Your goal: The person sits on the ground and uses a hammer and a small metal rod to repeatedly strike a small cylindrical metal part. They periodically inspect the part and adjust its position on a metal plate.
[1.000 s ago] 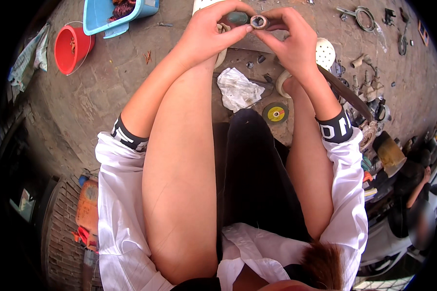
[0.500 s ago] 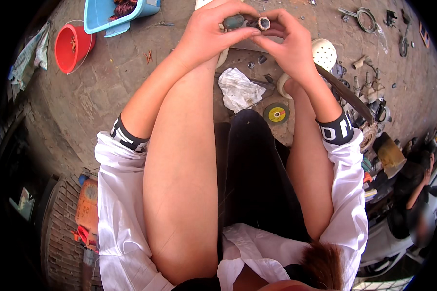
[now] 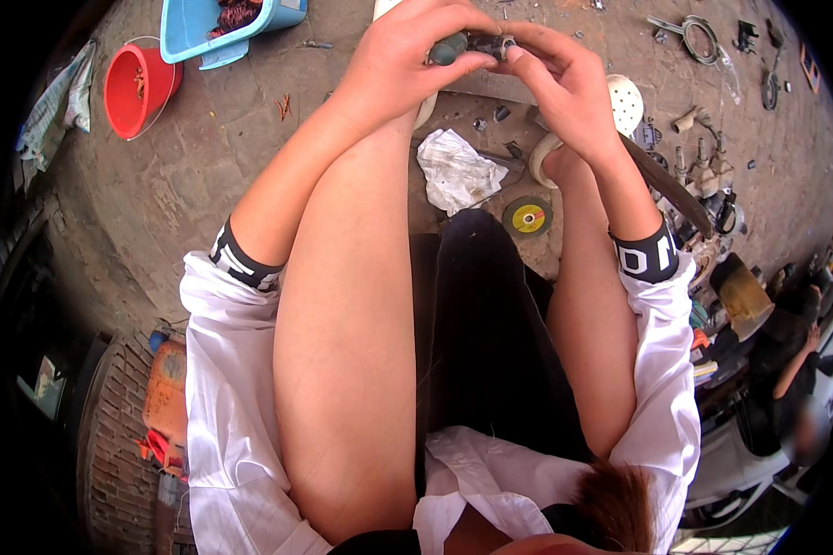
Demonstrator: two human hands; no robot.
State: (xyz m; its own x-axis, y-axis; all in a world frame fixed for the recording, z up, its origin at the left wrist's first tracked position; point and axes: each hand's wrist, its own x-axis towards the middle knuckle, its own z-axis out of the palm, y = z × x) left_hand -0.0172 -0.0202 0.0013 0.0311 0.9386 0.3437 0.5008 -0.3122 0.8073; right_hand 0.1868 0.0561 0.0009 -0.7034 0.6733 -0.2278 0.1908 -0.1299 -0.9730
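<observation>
Some fingers of the left hand (image 3: 400,51) and its thumb pinch the greenish end of 1 small dark part (image 3: 484,43), while the right hand (image 3: 572,91) grasps the other end. Nearer the body than both hands lie 1 crumpled white cloth (image 3: 457,171) and 1 yellow-centred disc (image 3: 539,224). Well left of the left hand stand 1 blue basin (image 3: 183,35) and 1 red bucket (image 3: 164,91), and right of the right hand lies 1 metal ring (image 3: 687,35).

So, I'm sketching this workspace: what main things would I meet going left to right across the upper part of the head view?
Red bucket → light-blue basin → left hand → dark part at the fingertips → right hand → white perforated shoe → metal ring.
</observation>
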